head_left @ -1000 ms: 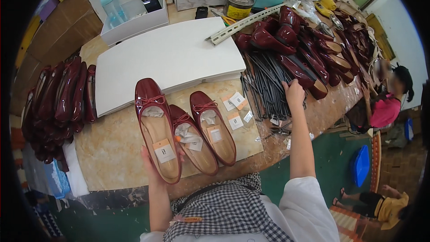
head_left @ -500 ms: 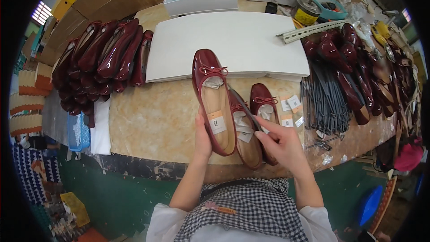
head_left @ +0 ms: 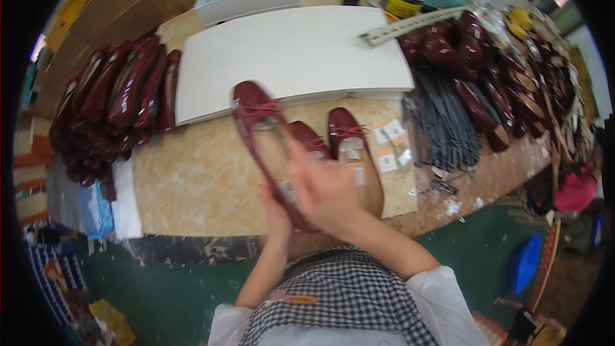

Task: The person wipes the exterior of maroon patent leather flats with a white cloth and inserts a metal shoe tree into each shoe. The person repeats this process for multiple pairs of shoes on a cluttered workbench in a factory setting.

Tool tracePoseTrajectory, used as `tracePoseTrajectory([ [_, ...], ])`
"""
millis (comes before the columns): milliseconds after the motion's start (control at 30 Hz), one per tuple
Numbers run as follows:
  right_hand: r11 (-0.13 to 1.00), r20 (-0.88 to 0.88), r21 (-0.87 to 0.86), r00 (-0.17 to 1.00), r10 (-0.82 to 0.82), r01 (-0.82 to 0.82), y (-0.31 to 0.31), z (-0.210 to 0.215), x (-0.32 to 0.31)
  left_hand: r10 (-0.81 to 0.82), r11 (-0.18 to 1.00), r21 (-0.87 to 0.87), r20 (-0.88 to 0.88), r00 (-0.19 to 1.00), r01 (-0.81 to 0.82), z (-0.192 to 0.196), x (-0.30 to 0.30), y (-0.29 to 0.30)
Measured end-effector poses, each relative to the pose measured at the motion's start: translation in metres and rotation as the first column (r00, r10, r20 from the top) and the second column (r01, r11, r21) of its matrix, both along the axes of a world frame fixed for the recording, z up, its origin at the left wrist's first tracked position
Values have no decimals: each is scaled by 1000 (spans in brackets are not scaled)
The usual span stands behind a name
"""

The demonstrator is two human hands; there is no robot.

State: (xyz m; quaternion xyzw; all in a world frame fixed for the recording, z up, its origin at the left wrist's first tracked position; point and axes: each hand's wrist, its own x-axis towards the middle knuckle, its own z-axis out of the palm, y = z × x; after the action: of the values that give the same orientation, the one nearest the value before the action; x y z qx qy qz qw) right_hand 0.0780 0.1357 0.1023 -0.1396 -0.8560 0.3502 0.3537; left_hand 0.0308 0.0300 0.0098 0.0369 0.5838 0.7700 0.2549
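Cluttered table [head_left: 205, 179], shoes piled both sides. Left hand [head_left: 277, 214] grips heel of dark red shoe [head_left: 256, 122], now lifted and tilted off table. Right hand [head_left: 327, 186], moved in from strip pile, open, pressing inside shoe.

Dark red glossy flat shoe [head_left: 259, 138], pointed-round toe with a small bow at the vamp and a tan insole bearing a small pale label. Raised off the worktop and tilted, toe pointing away from the person, heel end toward the body. Heel end held in the left hand [head_left: 277, 213]; right hand [head_left: 323, 189] lies over the insole and the rear half, hiding it. Outline is blurred. Positioned above the near edge of the speckled tan worktop.
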Motion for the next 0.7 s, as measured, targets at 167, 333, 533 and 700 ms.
tracePoseTrajectory([
  [167,945,334,-281,906,261,-169,8,-6,23,29,999,-21,168,985,-26,-10,-8,-17],
  [333,854,265,91,815,-516,511,168,-31,104,-36,819,-561,-262,964,-122,40,-51,-77],
  [533,661,482,612,458,-747,435,263,-89,151,-726,376,-917,-199,659,137,42,-4,17],
  [700,623,452,627,432,-780,468,243,-50,158,-386,912,-159,-19,922,379,-11,-14,-23],
])
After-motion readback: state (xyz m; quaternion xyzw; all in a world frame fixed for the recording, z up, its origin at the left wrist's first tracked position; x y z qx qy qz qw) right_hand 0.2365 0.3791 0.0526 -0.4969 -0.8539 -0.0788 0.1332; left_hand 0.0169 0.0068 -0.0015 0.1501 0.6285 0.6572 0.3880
